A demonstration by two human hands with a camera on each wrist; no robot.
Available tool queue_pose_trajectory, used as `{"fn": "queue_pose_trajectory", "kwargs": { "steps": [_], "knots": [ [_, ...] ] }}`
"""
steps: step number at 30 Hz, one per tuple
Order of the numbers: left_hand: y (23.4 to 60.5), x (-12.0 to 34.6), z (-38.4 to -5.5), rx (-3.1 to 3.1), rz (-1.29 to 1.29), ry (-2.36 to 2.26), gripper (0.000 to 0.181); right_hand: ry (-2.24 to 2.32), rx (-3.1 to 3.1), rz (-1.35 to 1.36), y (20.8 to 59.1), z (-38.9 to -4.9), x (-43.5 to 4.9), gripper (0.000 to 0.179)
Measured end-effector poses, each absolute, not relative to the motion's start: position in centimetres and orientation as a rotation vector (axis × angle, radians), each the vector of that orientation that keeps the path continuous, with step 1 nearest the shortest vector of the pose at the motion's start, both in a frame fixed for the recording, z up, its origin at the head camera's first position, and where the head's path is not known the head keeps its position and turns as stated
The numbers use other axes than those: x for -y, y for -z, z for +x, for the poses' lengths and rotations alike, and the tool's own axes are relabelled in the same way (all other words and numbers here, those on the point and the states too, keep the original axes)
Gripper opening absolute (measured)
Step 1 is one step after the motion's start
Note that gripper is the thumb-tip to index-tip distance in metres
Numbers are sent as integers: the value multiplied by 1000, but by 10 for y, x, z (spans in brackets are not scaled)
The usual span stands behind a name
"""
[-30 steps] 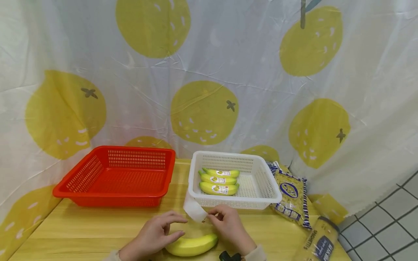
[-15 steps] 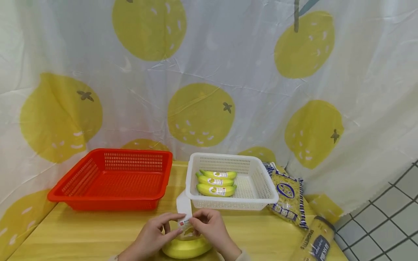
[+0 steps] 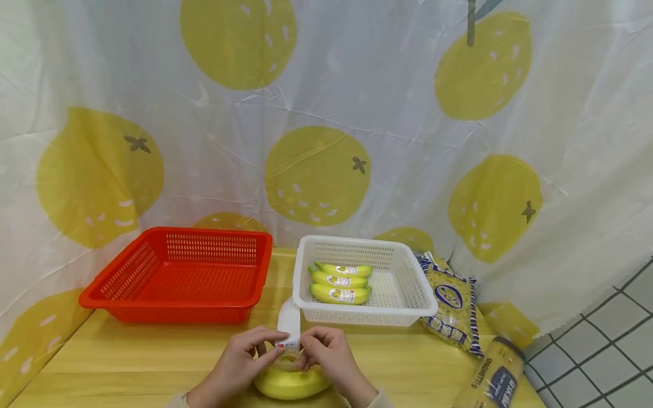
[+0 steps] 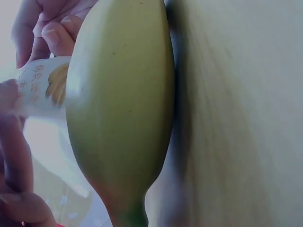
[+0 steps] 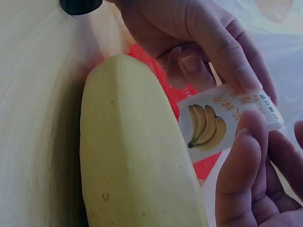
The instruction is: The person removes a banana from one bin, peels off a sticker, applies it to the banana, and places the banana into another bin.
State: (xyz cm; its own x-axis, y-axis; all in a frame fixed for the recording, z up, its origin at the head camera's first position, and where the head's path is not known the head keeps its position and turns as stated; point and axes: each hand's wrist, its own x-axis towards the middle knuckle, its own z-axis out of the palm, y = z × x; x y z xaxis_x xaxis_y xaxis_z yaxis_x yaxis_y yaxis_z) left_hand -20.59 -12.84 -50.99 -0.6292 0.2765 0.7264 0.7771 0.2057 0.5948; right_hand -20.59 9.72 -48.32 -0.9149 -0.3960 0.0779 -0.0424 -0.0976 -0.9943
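Observation:
A yellow banana (image 3: 292, 386) lies on the wooden table in front of me, plain-skinned where it shows. Just above it, my left hand (image 3: 240, 360) and right hand (image 3: 331, 357) pinch a banana sticker (image 5: 215, 120) between thumbs and fingers, one at each side. Printed on the sticker is a bunch of bananas with orange lettering. Its lower end stands close beside the banana; contact is unclear. From the upper end a white backing strip (image 3: 289, 317) runs away toward the white basket. The left wrist view shows the banana (image 4: 120, 94) large, with the sticker (image 4: 45, 87) behind it.
At the back left stands a red basket (image 3: 176, 305). A white basket (image 3: 367, 315) to its right holds 3 bananas (image 3: 340, 294) with stickers. Beside that lie a pasta bag (image 3: 451, 300) and a spaghetti jar (image 3: 492, 377). A lemon-print curtain (image 3: 398, 187) hangs behind.
My right hand has moved left to meet the left hand. The sticker and strip, earlier curved toward the right hand, now stand between both hands over the banana.

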Motion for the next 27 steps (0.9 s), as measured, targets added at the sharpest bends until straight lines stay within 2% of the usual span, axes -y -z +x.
{"fn": "queue_pose_trajectory", "kwargs": {
  "steps": [6,10,16,19,24,27],
  "knots": [
    [507,128,-205,1957,-1113,1429,34,2118,-1932,-438,483,-207,-97,41],
    [506,127,-205,1952,-1050,1386,37,2139,-1856,-422,483,-205,-96,40],
    [506,126,-207,1921,-993,1353,44,2201,-1735,-443,485,-204,-94,18],
    [507,126,-207,1936,-919,1374,49,2224,-1706,-460,486,-204,-93,16],
    [506,128,-206,1959,-865,1389,39,2200,-1832,-415,485,-202,-92,31],
    [502,131,-205,1988,-920,1324,34,2235,-2109,-386,483,-200,-91,24]
  ]
}}
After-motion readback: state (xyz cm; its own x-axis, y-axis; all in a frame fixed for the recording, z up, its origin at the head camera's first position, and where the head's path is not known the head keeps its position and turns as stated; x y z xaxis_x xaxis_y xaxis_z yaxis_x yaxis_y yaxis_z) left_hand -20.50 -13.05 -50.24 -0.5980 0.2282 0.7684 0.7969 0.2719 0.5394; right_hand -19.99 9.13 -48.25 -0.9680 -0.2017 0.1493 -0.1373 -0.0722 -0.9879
